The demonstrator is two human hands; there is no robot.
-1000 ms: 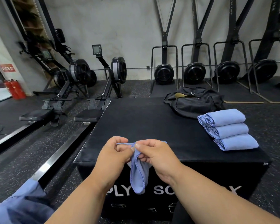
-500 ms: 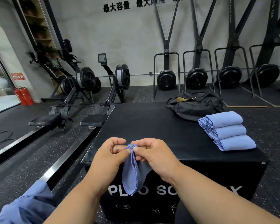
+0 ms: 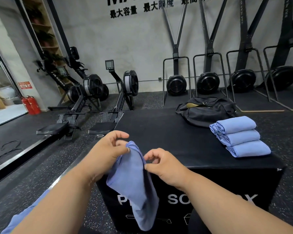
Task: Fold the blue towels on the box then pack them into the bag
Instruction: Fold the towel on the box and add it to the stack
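Towel (image 3: 134,179) hangs limp off the box's (image 3: 176,141) near edge, soft and light.
Left hand (image 3: 107,149) pinches its top corner; right hand (image 3: 161,164) nips the side hem — corners look best.

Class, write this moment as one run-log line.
left hand: pinches hanging blue towel | right hand: pinches its edge | folded towels: three on box | bag: open

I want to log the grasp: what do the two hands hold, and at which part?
Both pinch one hanging blue towel: the left hand at its top corner, the right hand on its edge just below.
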